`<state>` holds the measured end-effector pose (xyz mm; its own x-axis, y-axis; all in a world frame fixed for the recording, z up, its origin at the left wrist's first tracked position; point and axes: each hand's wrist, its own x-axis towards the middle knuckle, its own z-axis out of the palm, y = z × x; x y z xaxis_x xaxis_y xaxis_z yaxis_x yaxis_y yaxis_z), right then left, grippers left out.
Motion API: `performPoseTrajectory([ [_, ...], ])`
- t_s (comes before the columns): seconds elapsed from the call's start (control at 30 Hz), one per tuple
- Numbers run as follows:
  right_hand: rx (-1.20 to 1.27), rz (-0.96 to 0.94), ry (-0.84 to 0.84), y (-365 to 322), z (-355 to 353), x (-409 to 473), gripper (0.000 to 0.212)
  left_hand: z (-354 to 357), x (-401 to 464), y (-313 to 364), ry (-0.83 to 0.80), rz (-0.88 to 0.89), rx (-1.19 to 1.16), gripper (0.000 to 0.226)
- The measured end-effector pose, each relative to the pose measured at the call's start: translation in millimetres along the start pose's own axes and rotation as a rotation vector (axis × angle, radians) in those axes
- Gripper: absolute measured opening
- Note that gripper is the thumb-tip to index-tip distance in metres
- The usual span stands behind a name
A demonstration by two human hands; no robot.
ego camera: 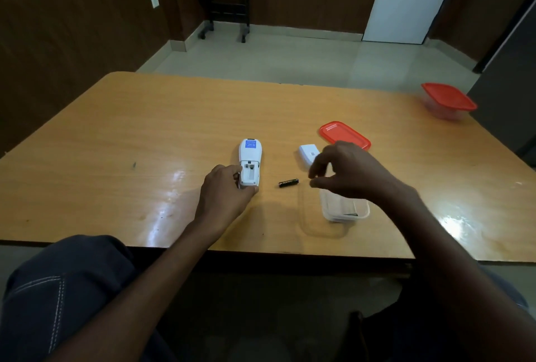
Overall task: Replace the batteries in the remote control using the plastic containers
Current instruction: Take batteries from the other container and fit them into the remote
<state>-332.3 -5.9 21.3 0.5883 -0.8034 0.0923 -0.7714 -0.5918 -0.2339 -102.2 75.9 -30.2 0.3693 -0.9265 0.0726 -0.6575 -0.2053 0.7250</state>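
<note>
Currently the remote control [250, 163] lies face-down on the table [145, 129], cover off and bay apparently empty, gripped by the left hand [229, 190], while the right hand [345, 170] (fingers loosely curled, holding nothing) hovers near one battery [288, 182]; refitting remains.

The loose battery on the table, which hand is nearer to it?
Right. The right hand hovers just right of the battery; the left hand grips the remote farther left.

Bare arms, dark denim below

Both forearms unsleeved; left hand [224, 187] and right hand [346, 171] ringless; navy trousers [58, 289] with pale double stitching
</note>
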Motion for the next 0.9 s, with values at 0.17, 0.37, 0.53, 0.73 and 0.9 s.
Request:
performPoseTrajectory([
  [0.17,0.062,0.161,-0.317,14.9,-16.3,-17.6,0.015,-0.1,0.1,1.2,0.001,0.001,0.002,0.051],
  [0.37,-0.038,0.218,-0.465,9.3,-10.7,-16.2,0.014,-1.3,-0.9,1.1,-0.002,0.003,0.017,0.051],
  [0.53,-0.02,0.187,-0.457,9.2,-6.6,-14.5,0.012,-1.2,-1.6,1.7,-0.006,0.007,0.022,0.057],
  [0.73,0.201,0.128,-0.294,10.4,-10.5,-15.6,0.008,-3.0,-1.7,1.1,-0.011,-0.003,-0.003,0.057],
  [0.9,0.348,0.01,-0.015,-15.6,-3.1,-9.3,0.009,-6.7,1.6,-0.1,-0.028,-0.008,-0.033,0.055],
])
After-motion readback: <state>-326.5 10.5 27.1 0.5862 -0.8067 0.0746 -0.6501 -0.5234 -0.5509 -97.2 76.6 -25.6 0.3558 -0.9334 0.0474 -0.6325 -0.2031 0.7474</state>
